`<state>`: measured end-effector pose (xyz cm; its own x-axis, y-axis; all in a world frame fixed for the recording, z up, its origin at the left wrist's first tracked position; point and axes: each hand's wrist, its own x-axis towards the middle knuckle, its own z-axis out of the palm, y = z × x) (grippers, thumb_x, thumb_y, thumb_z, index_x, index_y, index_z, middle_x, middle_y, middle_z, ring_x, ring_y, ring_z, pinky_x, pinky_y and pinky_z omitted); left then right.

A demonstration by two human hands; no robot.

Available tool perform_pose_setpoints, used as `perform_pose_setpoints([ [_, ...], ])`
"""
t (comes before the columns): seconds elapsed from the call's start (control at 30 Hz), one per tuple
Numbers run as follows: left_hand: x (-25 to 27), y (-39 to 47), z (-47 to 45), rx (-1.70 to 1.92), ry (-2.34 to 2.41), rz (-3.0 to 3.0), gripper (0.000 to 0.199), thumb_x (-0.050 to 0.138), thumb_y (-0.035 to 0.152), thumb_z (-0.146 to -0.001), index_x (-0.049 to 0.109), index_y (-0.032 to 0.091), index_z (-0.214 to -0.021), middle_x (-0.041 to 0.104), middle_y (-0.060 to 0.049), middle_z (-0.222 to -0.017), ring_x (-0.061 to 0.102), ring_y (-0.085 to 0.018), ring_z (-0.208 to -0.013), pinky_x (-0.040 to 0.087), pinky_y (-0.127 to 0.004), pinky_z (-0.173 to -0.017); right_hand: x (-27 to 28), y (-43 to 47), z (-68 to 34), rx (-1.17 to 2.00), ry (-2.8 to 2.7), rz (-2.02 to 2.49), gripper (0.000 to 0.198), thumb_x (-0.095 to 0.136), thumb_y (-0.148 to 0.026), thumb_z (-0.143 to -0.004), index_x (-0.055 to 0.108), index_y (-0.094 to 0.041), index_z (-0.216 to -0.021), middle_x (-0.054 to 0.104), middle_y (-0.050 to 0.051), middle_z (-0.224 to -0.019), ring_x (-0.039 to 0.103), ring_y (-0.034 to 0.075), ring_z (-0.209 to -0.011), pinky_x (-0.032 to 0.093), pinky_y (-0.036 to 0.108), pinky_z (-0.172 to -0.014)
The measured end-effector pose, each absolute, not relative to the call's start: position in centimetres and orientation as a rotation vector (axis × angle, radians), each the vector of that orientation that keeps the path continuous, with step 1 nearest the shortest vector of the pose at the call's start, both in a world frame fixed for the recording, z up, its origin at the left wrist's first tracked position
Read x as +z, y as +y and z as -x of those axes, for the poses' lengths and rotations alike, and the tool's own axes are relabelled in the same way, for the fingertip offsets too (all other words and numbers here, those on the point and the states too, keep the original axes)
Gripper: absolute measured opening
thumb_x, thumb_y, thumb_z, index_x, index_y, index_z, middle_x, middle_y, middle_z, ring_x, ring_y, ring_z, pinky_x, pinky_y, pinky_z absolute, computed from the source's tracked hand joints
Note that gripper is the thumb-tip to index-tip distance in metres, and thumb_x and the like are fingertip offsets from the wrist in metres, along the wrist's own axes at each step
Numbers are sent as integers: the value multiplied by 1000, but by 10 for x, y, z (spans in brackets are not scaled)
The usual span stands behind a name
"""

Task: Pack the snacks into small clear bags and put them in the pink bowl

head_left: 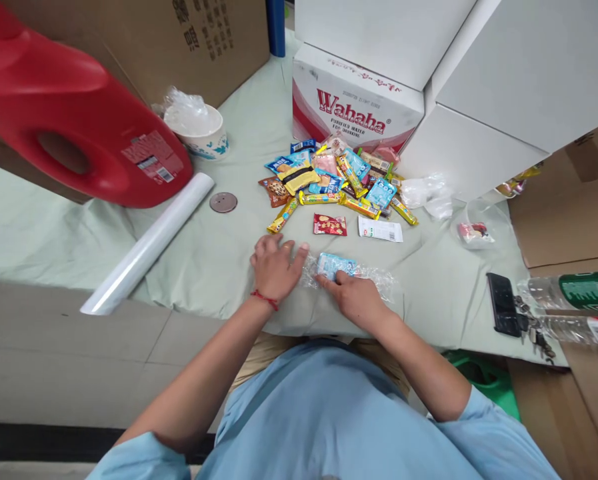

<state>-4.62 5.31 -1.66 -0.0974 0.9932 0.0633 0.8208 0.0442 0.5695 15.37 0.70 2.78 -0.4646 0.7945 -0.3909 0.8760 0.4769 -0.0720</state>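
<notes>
My left hand [277,267], with a red string bracelet [265,299] at its wrist, lies palm down on the cloth with fingers spread. Its thumb is at the left end of a crinkled clear plastic bag [381,280]. A light-blue snack packet [336,265] lies at the bag, partly covered by my right hand [357,298]. That hand is closed at the bag's near edge, one finger stretched left across the packet; its other fingers are mostly hidden. Just beyond are a red packet [329,225] and a white packet [380,229], lying flat.
A heap of wrapped snacks [329,180] lies before a Wahaha box [353,100]. To the left are a red jug [89,127], a paper cup [203,137], a white roll [149,243] and a round disc [223,202]. A phone [502,303], keys and bottles [573,293] are right.
</notes>
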Motion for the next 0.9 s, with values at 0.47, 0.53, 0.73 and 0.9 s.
perform_pose_setpoints([
  [0.47, 9, 17, -10, 778, 1516, -1892, 26, 52, 30, -96, 73, 17, -104, 69, -10, -110, 68, -21, -101, 55, -36, -94, 19, -2, -166, -774, 2759, -1395, 38, 58, -17, -94, 65, -16, -132, 62, 18, -130, 58, 30, -117, 49, 43, -99],
  [0.53, 8, 11, -19, 651, 1527, -2053, 36, 49, 34, -99, 70, 13, -120, 65, -15, -125, 63, -27, -116, 52, -42, -101, 24, -6, -178, -1033, 2865, -1272, 31, 62, -17, -91, 70, -16, -120, 64, 16, -129, 57, 29, -120, 49, 42, -102],
  [0.73, 1, -9, -28, 305, 1598, -2365, 56, 42, 33, -100, 48, 9, -150, 50, -19, -155, 49, -34, -135, 48, -49, -97, 32, -13, -218, -1223, 2784, -2136, 23, 50, -31, -101, 67, -22, -90, 67, 3, -86, 63, 18, -80, 51, 31, -77],
  [0.9, -11, -14, -29, 173, 1602, -2453, 68, 45, 25, -94, 34, 7, -160, 40, -19, -164, 45, -33, -139, 45, -47, -94, 1, -11, -245, -176, 2413, -2839, 47, 56, -59, -93, 65, -18, -116, 63, 17, -120, 55, 32, -116, 44, 50, -100],
])
